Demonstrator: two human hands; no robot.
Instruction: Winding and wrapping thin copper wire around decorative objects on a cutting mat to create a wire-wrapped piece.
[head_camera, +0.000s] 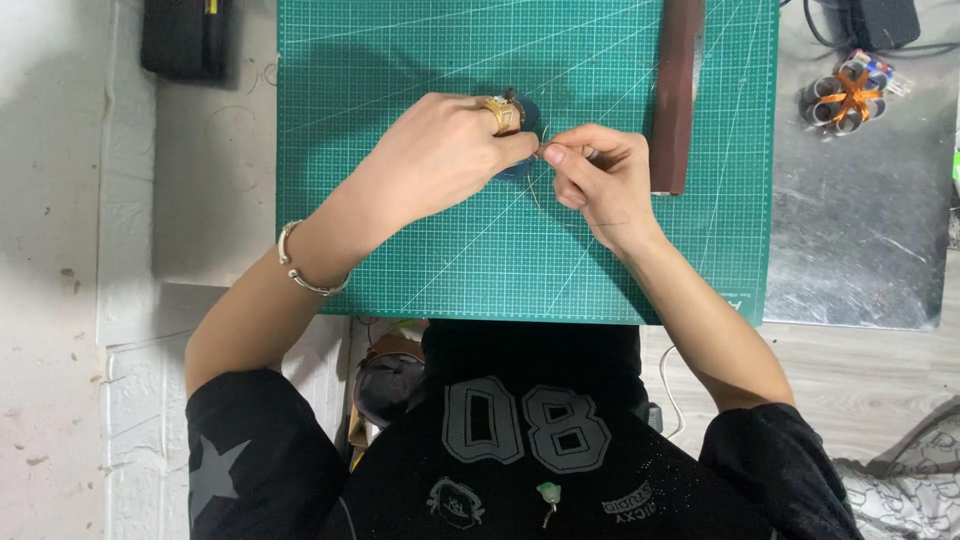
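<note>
My left hand (440, 155) wears a gold ring and a bracelet. It is closed over a small dark blue piece (525, 165) on the green cutting mat (400, 240), hiding most of it. My right hand (600, 175) pinches something thin, like a needle or thread, right beside the left fingertips; the item is too small to tell. A fine thread (535, 195) seems to trail down from where both hands meet.
A long dark brown strip (677, 95) lies upright on the mat's right side, just beyond my right hand. A bundle of small spools with an orange tie (848, 98) and a black adapter (880, 20) sit at the right. At far left rests a black case (185, 38).
</note>
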